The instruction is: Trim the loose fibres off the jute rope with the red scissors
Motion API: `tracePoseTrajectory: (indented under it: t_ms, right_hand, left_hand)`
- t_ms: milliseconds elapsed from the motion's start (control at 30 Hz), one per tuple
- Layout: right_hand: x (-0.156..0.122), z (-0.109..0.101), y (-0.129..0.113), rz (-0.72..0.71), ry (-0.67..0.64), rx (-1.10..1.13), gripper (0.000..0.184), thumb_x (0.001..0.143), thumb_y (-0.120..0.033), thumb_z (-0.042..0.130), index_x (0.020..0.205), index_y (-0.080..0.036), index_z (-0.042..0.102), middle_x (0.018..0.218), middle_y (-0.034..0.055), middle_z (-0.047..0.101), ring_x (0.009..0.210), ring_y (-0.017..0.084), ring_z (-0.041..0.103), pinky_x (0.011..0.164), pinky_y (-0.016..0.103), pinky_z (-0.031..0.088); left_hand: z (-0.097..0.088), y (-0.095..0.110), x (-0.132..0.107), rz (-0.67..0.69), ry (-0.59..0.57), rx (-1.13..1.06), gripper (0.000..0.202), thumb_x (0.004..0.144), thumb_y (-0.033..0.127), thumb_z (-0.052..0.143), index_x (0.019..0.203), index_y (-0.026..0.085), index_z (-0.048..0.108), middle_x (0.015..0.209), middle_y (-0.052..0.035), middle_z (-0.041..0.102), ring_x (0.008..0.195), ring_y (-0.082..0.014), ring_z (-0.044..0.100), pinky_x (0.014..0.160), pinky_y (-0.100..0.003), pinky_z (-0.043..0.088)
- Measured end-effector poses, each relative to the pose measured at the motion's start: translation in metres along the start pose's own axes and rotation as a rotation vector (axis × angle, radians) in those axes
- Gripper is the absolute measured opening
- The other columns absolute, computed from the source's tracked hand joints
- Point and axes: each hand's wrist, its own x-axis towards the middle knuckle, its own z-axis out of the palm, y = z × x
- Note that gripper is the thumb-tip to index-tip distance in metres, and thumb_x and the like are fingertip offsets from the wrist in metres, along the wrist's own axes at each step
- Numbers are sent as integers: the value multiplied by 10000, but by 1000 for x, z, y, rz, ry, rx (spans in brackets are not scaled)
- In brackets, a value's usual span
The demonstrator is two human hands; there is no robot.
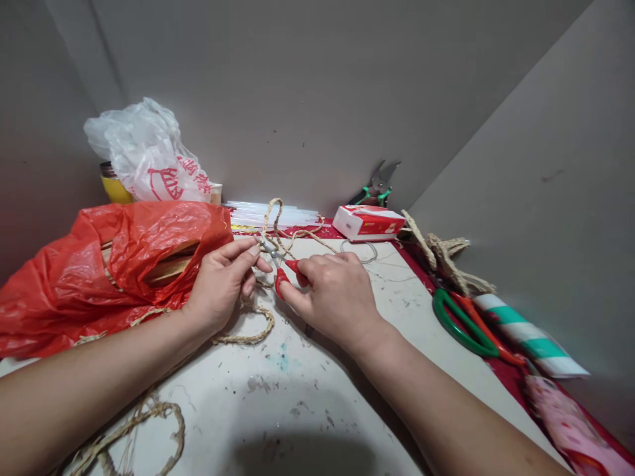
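Grey walls [317, 79] stand around the stained white worktop [307, 370]. Near its far edge, red-handled scissors [280, 256] slant lengthwise, blades far and leftward, gripped by the right hand [337, 291]. The left hand [221, 281] has fingers pinched; on what, I cannot tell.

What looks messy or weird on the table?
The white table looks dirty: a blue smudge and dark flecks mark it, nearer the camera than the scissors. The rope looks untidy too, lying in loose loops, with thin stray strands at lower left.
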Motion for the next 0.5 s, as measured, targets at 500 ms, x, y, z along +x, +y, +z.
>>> tracePoseTrajectory:
  t_ms: [500]
  right_hand:
    - [1, -1, 0, 2, 1, 137, 316, 796, -295, 519, 503, -179, 545, 474, -7, 559, 479, 104, 400, 635, 294, 259]
  left_hand:
    - [-1, 0, 0, -50, 8, -96, 262, 718, 217, 698, 952, 132, 616, 634, 5, 636, 386, -39, 402, 382, -173, 340]
